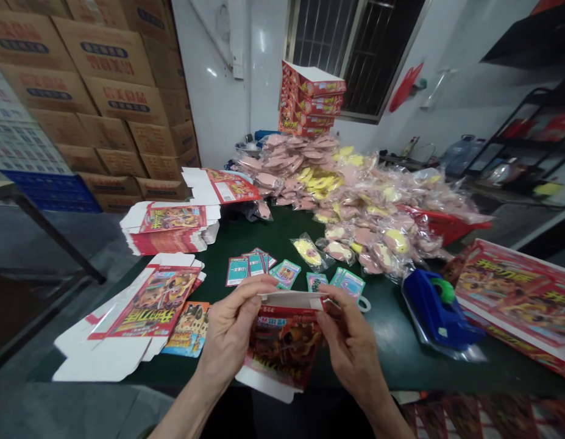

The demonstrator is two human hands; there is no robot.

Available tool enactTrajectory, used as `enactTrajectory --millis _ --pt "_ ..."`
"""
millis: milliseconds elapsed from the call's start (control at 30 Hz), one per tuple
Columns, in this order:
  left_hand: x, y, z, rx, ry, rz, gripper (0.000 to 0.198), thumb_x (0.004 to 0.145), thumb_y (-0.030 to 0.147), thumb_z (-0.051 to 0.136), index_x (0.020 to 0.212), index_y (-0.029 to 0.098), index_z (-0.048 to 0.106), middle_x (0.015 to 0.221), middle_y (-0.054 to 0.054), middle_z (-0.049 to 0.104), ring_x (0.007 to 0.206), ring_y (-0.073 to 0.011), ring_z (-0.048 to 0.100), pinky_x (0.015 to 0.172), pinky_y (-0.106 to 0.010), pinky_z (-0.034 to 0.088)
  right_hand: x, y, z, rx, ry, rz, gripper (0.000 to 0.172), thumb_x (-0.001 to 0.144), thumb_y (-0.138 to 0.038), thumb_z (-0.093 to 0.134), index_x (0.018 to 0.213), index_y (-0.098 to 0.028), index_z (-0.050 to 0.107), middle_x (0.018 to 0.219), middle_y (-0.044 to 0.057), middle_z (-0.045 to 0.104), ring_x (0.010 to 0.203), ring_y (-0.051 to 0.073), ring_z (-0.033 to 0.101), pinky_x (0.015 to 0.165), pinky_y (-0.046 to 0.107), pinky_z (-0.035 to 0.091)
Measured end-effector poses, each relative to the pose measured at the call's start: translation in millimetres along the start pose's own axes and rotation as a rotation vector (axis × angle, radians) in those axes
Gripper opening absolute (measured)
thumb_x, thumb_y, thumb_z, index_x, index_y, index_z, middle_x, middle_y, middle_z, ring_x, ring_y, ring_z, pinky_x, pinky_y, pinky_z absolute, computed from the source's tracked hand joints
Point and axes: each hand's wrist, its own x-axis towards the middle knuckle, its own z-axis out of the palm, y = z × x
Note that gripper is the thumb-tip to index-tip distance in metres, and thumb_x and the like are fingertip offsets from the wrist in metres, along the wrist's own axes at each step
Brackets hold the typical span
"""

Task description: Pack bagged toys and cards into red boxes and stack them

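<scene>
Between my two hands is a small red printed carton (284,344), its white inner flaps showing along the upper edge and a white flap hanging at the bottom. My left hand (234,326) pinches its upper left corner, thumb on the printed face. My right hand (348,335) grips the upper right corner in the same way. Just beyond the carton lie teal-backed cards (248,266), more picture cards (348,283) and a white ring (364,304). A yellow and pink piece in a clear bag (308,251) rests behind them.
Flattened red cartons (149,302) and a carton stack (170,228) occupy the table's left side. A large heap of bagged pink and yellow pieces (319,180) covers the back. Right of my hands stand a blue tape dispenser (440,314) and a red display box (515,292).
</scene>
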Motion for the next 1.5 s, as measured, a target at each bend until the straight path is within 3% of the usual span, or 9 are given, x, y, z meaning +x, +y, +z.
enactTrajectory --millis 133,300,467,733,967,1133,1267,1367,1500 --pt "-9.0 -0.7 0.0 -0.049 0.013 0.044 0.021 0.089 0.018 0.049 0.089 0.025 0.069 0.112 -0.003 0.06 0.104 -0.0171 0.057 0.079 -0.024 0.046 -0.1 -3.9 -9.6 0.034 -0.057 -0.06 0.019 0.09 -0.014 0.046 0.103 -0.024 0.055 0.103 0.005 0.054 0.093 0.015 0.058 0.071 0.024 0.05" --pt "-21.7 0.4 0.1 -0.167 -0.017 0.117 0.028 0.09 0.029 0.042 0.098 0.02 0.068 0.118 -0.011 0.056 0.102 -0.0248 0.057 0.078 -0.033 0.051 -8.7 -11.4 -13.6 0.09 -0.154 -0.074 0.027 0.086 -0.022 0.053 0.112 -0.025 0.054 0.115 0.008 0.051 0.108 0.021 0.051 0.078 0.029 0.049" --pt "-23.7 7.3 2.1 0.014 0.01 0.202 0.014 0.084 0.017 0.056 0.093 0.023 0.064 0.11 -0.006 0.059 0.097 -0.0175 0.059 0.073 -0.023 0.051 -9.2 -18.8 -12.1 0.091 -0.084 -0.04 0.014 0.086 -0.019 0.054 0.098 -0.026 0.055 0.104 0.004 0.054 0.097 0.016 0.056 0.077 0.026 0.047" --pt "-18.1 17.2 5.0 0.082 0.002 0.188 0.021 0.084 0.014 0.057 0.102 0.024 0.06 0.109 -0.006 0.057 0.1 -0.0149 0.06 0.078 -0.019 0.051 9.1 -34.7 -22.8 -0.047 -0.206 -0.049 0.019 0.089 -0.019 0.05 0.106 -0.026 0.056 0.101 0.002 0.057 0.094 0.012 0.057 0.077 0.019 0.047" --pt "-12.5 14.0 3.6 0.053 0.007 0.253 0.02 0.081 0.01 0.059 0.095 0.024 0.066 0.099 -0.005 0.062 0.095 -0.0168 0.06 0.072 -0.023 0.051 9.0 -43.9 -18.0 -0.109 -0.105 -0.102 0.019 0.088 -0.018 0.051 0.101 -0.027 0.063 0.097 0.002 0.059 0.087 0.012 0.06 0.07 0.019 0.05" --pt "-0.3 5.9 2.7 0.06 -0.071 0.237 0.018 0.08 0.009 0.06 0.091 0.02 0.069 0.091 -0.007 0.064 0.085 -0.0182 0.061 0.068 -0.027 0.051 8.4 -27.9 -14.1 -0.107 -0.04 -0.075 0.018 0.088 -0.018 0.051 0.097 -0.025 0.066 0.091 0.003 0.06 0.082 0.014 0.06 0.066 0.023 0.049" --pt "-4.8 6.9 4.8 0.095 -0.106 0.237 0.019 0.084 0.012 0.055 0.093 0.021 0.069 0.094 -0.007 0.064 0.087 -0.0185 0.062 0.071 -0.029 0.051 1.4 -16.8 -13.9 -0.077 -0.014 -0.07 0.02 0.088 -0.016 0.051 0.098 -0.025 0.064 0.095 0.003 0.059 0.087 0.015 0.059 0.071 0.024 0.048" --pt "-17.1 11.2 7.6 0.178 -0.063 0.222 0.02 0.086 0.011 0.052 0.095 0.022 0.066 0.098 -0.006 0.063 0.091 -0.0177 0.061 0.073 -0.027 0.05 -7.6 -17.7 -7.0 -0.023 0.015 -0.053 0.021 0.089 -0.015 0.048 0.099 -0.026 0.063 0.097 0.003 0.057 0.089 0.014 0.057 0.073 0.025 0.046" --pt "-28.9 14.4 13.7 0.253 0.025 0.27 0.021 0.086 0.01 0.049 0.097 0.022 0.063 0.1 -0.005 0.06 0.093 -0.0164 0.059 0.075 -0.026 0.049 -18.0 -21.2 10.5 0.1 0.15 -0.021 0.021 0.09 -0.015 0.043 0.099 -0.025 0.06 0.098 0.003 0.054 0.09 0.015 0.055 0.073 0.027 0.045"
